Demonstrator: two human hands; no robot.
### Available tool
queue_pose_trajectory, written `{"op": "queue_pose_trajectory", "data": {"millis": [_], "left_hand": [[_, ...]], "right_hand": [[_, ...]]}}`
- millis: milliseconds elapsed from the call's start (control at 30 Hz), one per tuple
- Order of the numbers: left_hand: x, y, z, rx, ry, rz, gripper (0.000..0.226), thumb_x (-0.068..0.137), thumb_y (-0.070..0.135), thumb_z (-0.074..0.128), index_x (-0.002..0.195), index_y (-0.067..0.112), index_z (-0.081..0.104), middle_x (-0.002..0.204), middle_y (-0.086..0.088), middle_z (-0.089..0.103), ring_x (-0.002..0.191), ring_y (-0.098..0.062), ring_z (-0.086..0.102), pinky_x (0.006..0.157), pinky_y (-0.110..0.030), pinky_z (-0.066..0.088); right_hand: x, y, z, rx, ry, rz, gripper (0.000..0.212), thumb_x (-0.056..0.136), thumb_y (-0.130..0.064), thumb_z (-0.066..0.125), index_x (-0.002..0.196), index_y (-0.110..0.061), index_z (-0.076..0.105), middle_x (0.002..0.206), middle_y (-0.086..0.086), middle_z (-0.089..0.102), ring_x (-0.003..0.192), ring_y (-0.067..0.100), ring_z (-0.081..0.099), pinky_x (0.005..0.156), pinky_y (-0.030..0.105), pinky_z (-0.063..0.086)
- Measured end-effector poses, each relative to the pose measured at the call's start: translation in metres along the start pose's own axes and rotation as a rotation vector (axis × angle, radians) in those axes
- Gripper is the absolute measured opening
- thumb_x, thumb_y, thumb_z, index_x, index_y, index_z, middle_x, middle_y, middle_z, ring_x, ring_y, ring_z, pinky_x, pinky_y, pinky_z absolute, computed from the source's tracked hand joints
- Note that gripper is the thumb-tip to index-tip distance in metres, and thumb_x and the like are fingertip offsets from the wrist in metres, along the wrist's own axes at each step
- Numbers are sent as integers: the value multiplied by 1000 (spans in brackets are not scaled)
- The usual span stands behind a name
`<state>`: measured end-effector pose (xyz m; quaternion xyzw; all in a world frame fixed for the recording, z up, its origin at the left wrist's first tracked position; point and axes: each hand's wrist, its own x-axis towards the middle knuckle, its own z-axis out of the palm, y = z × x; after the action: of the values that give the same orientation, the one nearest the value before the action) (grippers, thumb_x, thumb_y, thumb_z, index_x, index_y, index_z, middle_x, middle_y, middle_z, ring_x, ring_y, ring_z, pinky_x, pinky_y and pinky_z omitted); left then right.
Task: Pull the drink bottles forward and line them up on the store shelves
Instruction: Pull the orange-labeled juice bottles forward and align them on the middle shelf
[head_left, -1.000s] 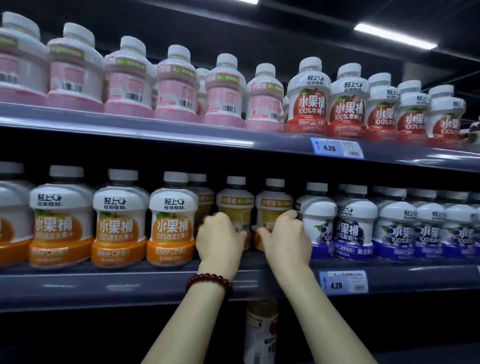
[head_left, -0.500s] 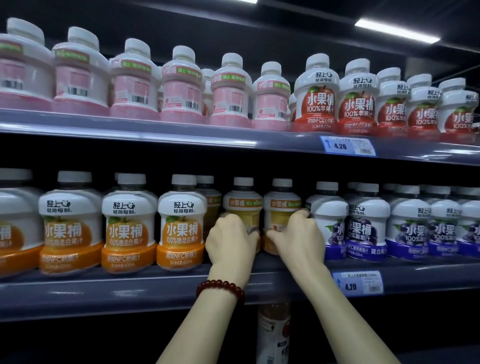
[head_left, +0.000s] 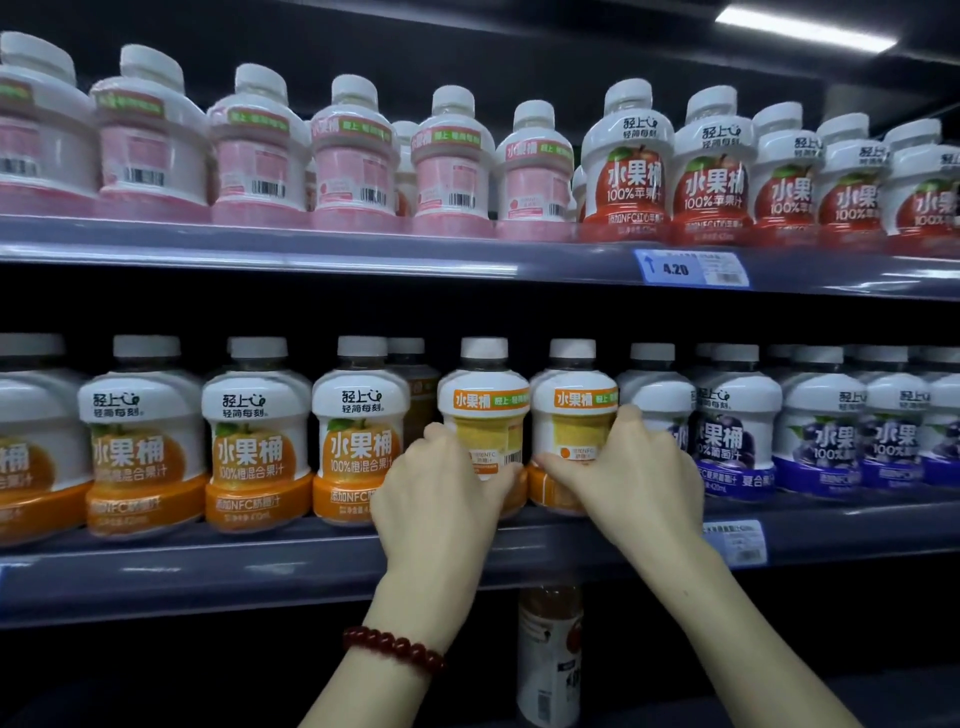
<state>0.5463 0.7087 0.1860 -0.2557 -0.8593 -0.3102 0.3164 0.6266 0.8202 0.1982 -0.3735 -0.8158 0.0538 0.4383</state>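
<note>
Left hand (head_left: 441, 499): clasped low around squat white-capped orange-juice bottle (head_left: 484, 415), label turned backward.
Right hand (head_left: 631, 478): gripping matching neighbour bottle (head_left: 574, 415).
Location: grey middle shelf (head_left: 208, 566), near front lip.
Handling: likely full, heavy, rigid plastic; slick shrink-sleeve; best grasped at waist.

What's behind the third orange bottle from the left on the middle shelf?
Behind that orange bottle, one more bottle shows its white cap and dark shoulder. Its lower body is covered, and anything further back is lost in shadow.
</note>
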Motion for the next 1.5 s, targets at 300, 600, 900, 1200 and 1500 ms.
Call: {"op": "queue_pose_trajectory", "data": {"millis": [300,600,900,1200,1500], "left_hand": [[1,7,5,3,-59,-77,75,69,78,54,104,12,47,96,-2,61,87,-22,65,58,-28,43],[6,0,5,-235,-160,-79,65,69,65,66,107,15,47,102,-1,62,91,-21,64,71,-33,56],[22,-3,4,-335,-190,-116,65,69,44,78,115,12,45,113,-6,58,100,-24,59,74,-31,47],[7,3,7,-231,-17,-59,81,65,60,73,115,8,38,113,-9,52,100,-30,58,69,-31,43],[11,-13,0,-375,-142,-33,53,79,42,70,114,14,40,106,-7,61,86,-25,67,70,-28,56]], "right_hand": [[6,15,9,226,-87,2,63,64,-63,70,105,-17,55,97,3,68,90,26,65,72,36,54],[1,18,10,371,16,-54,75,68,-46,80,124,-11,44,119,7,60,109,26,58,84,34,48],[14,28,13,577,-175,-55,74,72,-35,80,133,-14,42,126,4,59,105,16,58,90,32,50],[-1,5,25,443,25,-12,84,67,-48,80,128,-6,40,127,11,49,118,26,45,84,28,37],[8,23,20,592,-175,-20,85,69,-45,79,138,-16,39,132,5,58,117,22,56,95,32,47]]}}
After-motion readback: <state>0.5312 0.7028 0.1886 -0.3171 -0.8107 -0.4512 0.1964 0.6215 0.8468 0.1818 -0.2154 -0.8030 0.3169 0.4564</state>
